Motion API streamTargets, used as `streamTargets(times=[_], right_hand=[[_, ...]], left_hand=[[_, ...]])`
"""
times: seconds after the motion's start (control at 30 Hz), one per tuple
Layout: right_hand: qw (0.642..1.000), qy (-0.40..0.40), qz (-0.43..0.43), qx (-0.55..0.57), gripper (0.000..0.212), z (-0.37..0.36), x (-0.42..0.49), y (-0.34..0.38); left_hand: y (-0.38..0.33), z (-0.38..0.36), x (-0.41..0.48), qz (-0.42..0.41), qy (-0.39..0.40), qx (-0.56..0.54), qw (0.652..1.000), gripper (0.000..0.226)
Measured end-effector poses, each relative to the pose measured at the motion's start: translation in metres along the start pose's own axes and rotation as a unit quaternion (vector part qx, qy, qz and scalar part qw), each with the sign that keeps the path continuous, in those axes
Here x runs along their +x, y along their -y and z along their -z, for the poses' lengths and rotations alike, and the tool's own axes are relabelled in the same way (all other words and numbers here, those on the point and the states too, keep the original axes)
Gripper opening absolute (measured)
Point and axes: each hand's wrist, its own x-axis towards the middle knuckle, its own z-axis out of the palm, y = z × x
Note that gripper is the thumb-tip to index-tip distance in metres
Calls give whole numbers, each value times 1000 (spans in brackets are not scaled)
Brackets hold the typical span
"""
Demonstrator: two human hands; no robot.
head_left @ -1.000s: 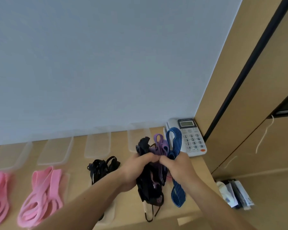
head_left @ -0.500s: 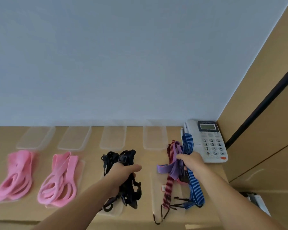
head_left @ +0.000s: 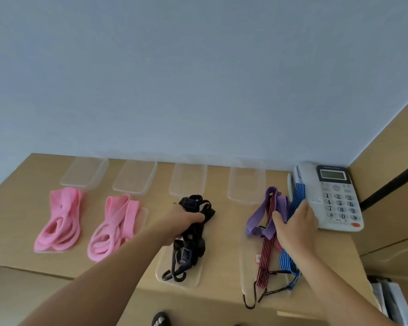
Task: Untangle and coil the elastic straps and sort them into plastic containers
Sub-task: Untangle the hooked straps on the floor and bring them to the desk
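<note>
Head view, sorting step: left hand [head_left: 183,223] grips black hooked elastic straps [head_left: 191,247] over a clear plastic container [head_left: 196,278], frame centre; right hand [head_left: 294,228] clutches tangled purple, red and blue striped straps [head_left: 265,251], centre right, probably needing separation next.

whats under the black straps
A clear plastic container, its near end visible beneath the hooks. The left hand grips the black straps, which cover the container's far end.

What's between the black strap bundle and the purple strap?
Nothing. In the head view, only bare desk top separates the black strap bundle from the purple strap.
</note>
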Motion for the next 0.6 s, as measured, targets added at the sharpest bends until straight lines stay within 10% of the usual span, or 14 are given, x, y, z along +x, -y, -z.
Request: streamTargets(times=[0.17,0.27,0.37,0.6], right_hand=[[994,19,66,-85,86,-7,-12,3],[989,44,80,-116,87,-11,-15,-2],[985,59,85,-136,87,-12,-15,-4],[984,-9,115,-134,81,-16,-21,4]], left_hand=[[20,-22,15,-74,-68,207,973,48],[49,-33,15,-160,-149,415,883,88],[66,-38,16,-226,-153,545,793,74],[65,-34,7,-299,-196,502,788,58]])
